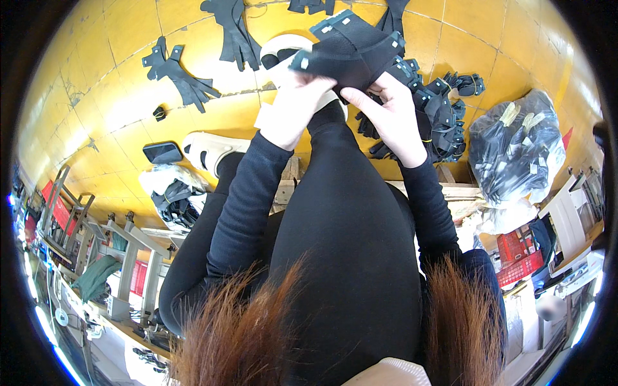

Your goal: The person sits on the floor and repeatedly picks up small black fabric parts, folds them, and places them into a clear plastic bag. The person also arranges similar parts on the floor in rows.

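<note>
Both my hands are on a black fabric piece (354,55) with straps and small white tabs at its ends, held above the yellow floor. My left hand (291,110) pinches its near left edge, fingers partly hidden. On the right side, my right hand (389,116) grips it with the thumb across the near edge and the fingers behind. Just right of my right hand lies a pile of similar black bundles (441,119), some tied with yellow bands. The fabric hides part of this pile and of the floor.
Strapped black pieces (183,77) lie on the tiled floor (96,116) ahead and left. A phone (162,152) and a bag of black items (177,199) are near my cream clog (209,151). A clear plastic bag (518,151) of black pieces stands right, red crates (518,257) behind it.
</note>
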Available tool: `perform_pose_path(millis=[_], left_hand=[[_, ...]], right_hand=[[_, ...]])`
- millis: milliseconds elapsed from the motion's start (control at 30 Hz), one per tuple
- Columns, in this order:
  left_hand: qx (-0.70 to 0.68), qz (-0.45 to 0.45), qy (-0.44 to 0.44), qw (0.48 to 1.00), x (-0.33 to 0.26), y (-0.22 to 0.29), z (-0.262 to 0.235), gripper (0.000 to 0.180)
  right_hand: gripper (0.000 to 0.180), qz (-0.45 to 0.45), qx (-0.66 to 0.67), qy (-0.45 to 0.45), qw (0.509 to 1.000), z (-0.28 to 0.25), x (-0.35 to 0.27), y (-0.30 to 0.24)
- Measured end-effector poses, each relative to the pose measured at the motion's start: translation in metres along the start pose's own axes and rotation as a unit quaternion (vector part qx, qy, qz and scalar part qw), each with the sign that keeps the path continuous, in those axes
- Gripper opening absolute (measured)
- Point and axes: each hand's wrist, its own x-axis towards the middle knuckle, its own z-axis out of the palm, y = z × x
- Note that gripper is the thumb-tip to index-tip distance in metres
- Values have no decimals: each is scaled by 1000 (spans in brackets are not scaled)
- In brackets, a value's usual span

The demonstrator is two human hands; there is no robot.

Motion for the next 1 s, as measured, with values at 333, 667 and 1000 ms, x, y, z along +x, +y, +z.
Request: perform_pose_path(millis=[333, 667, 1000], left_hand=[[13, 108, 99, 989, 5, 26, -5, 32], [8, 115, 113, 987, 5, 34, 0, 17], [-174, 92, 94, 976, 6, 24, -15, 12]], right_hand=[[31, 1, 36, 36, 999, 1, 3, 1], [33, 2, 32, 24, 999, 0, 4, 2], [37, 104, 26, -53, 993, 4, 6, -12]])
